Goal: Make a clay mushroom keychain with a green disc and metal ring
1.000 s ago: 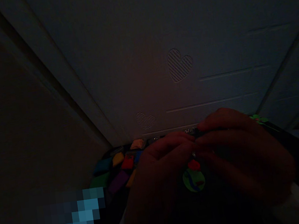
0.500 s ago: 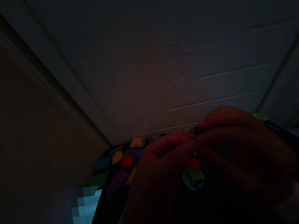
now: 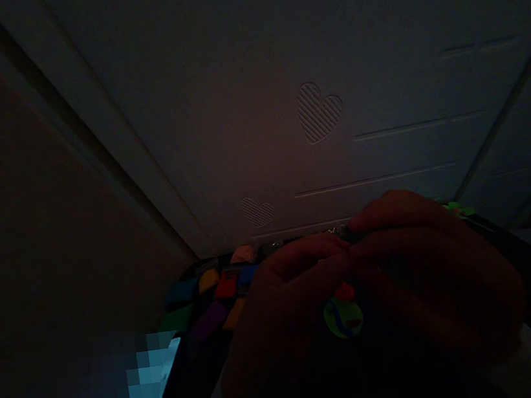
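Observation:
In dim light, my left hand and my right hand meet at the fingertips above a dark surface. Both are closed in a pinch, and whatever lies between the fingers is hidden or too small to make out. Just below the fingertips lies a flat green disc with a blue wavy strip and a small dark red piece on it. A red piece touches the disc's upper edge, partly covered by my fingers.
Several coloured blocks, among them a purple one, a red one and a teal one, lie left of my hands. A bright green flower-like piece sits at the far right. Behind rises a pale panel with embossed hearts.
Both hands stay together over the disc with only slight finger movement. A small shiny spot under the fingertips is now covered, and more of the red piece is hidden.

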Demonstrator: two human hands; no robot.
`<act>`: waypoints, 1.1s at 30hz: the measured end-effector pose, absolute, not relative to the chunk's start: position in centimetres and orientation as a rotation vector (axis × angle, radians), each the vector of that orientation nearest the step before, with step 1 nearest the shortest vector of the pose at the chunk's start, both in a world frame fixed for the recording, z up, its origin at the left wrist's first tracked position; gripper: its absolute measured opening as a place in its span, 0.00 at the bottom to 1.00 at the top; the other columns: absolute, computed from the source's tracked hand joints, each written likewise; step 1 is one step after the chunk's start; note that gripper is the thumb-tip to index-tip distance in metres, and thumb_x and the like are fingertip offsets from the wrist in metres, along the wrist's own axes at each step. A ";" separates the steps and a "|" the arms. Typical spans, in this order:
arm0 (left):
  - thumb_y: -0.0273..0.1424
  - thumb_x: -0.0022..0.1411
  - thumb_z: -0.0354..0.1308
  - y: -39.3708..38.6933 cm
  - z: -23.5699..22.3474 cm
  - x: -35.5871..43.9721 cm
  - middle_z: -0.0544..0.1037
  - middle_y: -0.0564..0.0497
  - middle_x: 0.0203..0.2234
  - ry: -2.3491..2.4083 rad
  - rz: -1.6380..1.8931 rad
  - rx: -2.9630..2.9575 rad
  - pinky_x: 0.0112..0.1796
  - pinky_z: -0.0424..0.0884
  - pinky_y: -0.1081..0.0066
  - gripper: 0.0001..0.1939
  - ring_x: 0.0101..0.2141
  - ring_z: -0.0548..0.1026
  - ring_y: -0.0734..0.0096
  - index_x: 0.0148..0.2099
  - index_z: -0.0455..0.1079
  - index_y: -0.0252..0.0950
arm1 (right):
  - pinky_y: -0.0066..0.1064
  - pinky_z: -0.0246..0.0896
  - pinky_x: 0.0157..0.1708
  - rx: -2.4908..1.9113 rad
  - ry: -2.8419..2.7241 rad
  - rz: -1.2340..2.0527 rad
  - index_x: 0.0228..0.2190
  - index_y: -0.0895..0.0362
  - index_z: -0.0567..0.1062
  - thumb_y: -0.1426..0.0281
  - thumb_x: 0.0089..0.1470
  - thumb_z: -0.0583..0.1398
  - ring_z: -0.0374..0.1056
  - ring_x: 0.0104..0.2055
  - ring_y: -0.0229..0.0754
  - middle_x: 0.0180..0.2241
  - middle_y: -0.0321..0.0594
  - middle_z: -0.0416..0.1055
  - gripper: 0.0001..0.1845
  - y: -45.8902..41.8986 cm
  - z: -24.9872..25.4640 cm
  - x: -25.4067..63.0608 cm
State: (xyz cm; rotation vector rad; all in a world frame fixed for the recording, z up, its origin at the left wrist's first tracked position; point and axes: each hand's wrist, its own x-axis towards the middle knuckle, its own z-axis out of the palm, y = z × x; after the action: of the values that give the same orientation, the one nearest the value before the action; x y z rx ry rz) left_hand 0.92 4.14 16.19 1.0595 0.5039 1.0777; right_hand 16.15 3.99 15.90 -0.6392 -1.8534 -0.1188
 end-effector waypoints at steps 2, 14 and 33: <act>0.25 0.55 0.57 4.1 16.2 0.9 0.71 0.55 0.27 0.516 1.072 1.065 0.34 0.64 0.79 0.03 0.30 0.67 0.80 0.31 0.72 0.35 | 0.30 0.61 0.43 -0.633 -1.854 -0.113 0.34 0.58 0.71 0.76 0.47 0.61 0.64 0.42 0.36 0.37 0.38 0.68 0.09 4.0 15.9 16.1; 0.25 0.55 0.56 4.0 16.4 0.9 0.73 0.55 0.27 0.506 1.071 1.046 0.36 0.64 0.79 0.04 0.32 0.69 0.78 0.31 0.73 0.35 | 0.34 0.62 0.41 -0.646 -1.863 -0.127 0.35 0.57 0.71 0.76 0.48 0.61 0.65 0.41 0.39 0.38 0.39 0.68 0.10 3.9 16.1 16.1; 0.26 0.56 0.55 3.8 16.1 0.2 0.72 0.56 0.28 0.623 1.099 1.150 0.32 0.64 0.77 0.05 0.29 0.69 0.77 0.35 0.72 0.39 | 0.33 0.63 0.39 -0.659 -1.885 -0.191 0.34 0.58 0.72 0.75 0.47 0.61 0.66 0.39 0.38 0.36 0.39 0.70 0.09 4.1 16.4 15.9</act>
State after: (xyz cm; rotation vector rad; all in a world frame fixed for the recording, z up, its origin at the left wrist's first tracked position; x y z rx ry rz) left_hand 0.23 3.77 16.07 1.1499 0.6232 1.0992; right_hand 15.93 4.10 16.39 -0.6592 -1.8854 -0.1906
